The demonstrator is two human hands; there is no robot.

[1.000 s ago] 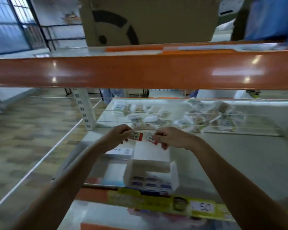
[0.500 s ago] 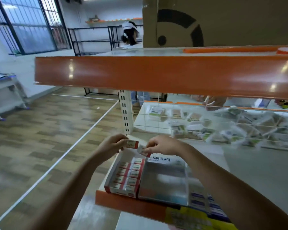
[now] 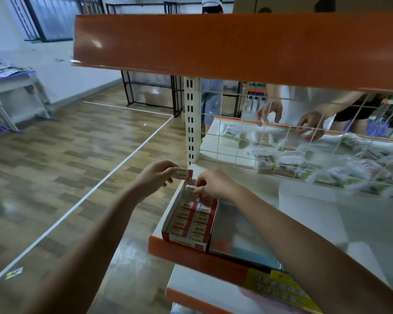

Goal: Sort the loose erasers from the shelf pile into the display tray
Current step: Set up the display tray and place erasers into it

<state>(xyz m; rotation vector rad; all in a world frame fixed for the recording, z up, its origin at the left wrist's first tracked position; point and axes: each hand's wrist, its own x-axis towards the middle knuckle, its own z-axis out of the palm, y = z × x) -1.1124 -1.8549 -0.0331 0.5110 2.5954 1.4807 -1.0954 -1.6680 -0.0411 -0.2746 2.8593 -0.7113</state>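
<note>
A red-and-white display tray (image 3: pixel 169 215) sits at the left end of the shelf, holding two rows of boxed erasers. My left hand (image 3: pixel 156 177) pinches one eraser (image 3: pixel 183 173) in the air just above the tray's far end. My right hand (image 3: pixel 214 184) pinches a second eraser (image 3: pixel 190 189) down at the tray's back row. A pile of bagged packets (image 3: pixel 304 166) lies behind the wire grid at the right.
An orange upper shelf (image 3: pixel 236 46) hangs close overhead. A white slotted upright (image 3: pixel 191 123) stands behind the tray. Another person's hands (image 3: pixel 309 125) work on the far side of the wire grid. A flat box (image 3: pixel 241 236) lies right of the tray.
The view has swung left and down onto the tray. My right hand has dropped with its eraser to the tray's far end, while my left hand still holds its eraser above.
</note>
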